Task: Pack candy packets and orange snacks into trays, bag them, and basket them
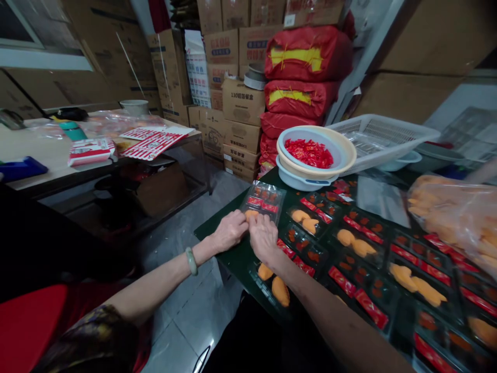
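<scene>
- Left hand point(230, 231) and right hand point(264, 238): each grip curled down at the near end of a clear tray point(264, 201), beside an orange piece point(251, 213); whether either has hold of it, I cannot tell.
- That tray sits near the left edge of the green surface point(212, 231).
- Done: further trays point(359, 243) across the surface hold orange pieces and red packets point(370, 308).
- Left: more packets in a bowl point(308, 154), more pieces in a bag point(450, 223) at the right edge.

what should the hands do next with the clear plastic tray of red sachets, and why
Probably the right hand should fetch a second orange piece from the clear plastic bag. Only one orange piece shows in the clear plastic tray beside the left hand, though fingers may hide more, while neighbouring clear trays hold two.
</scene>
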The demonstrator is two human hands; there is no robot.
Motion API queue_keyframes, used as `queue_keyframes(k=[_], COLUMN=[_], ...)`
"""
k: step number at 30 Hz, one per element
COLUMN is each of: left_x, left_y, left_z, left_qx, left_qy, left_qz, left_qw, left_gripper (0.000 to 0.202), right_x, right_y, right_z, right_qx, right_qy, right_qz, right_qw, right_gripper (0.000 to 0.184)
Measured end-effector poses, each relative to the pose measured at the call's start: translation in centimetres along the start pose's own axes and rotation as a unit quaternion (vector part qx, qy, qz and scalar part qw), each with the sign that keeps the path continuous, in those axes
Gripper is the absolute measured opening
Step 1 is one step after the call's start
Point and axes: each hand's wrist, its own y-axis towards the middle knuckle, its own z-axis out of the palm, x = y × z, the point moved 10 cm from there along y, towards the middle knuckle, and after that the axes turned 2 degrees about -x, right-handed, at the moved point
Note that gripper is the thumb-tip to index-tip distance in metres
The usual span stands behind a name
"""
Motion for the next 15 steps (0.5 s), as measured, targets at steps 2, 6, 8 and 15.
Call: queue_keyframes(k=[2, 6, 8, 15], left_x=[-0.3, -1.2, -1.3, -0.1], left_y=[-0.3, -1.3, -1.7, -2.9], left_z=[0.0, 0.7, 1.1, 1.2], left_qx=[0.0, 0.017, 0.025, 0.05], left_qy=[-0.01, -0.054, -0.07, -0.073], left_qz=[-0.013, -0.034, -0.052, -0.132], left_qw=[1.0, 0.998, 0.996, 0.987], left_gripper=[0.026, 0.027, 0.027, 0.021], right_x=[0.1, 0.0, 0.1, 0.5], right_y=[-0.2, -0.5, -0.5, -0.3], right_z=[0.5, 1.4, 1.9, 2.4], right_qx=[0.031, 0.096, 0.123, 0.146], right_qy=[0.01, 0.03, 0.04, 0.052], right_qz=[-0.004, 0.014, 0.024, 0.038], right_qw=[0.999, 0.995, 0.991, 0.987], right_gripper=[0.029, 0.031, 0.031, 0.031])
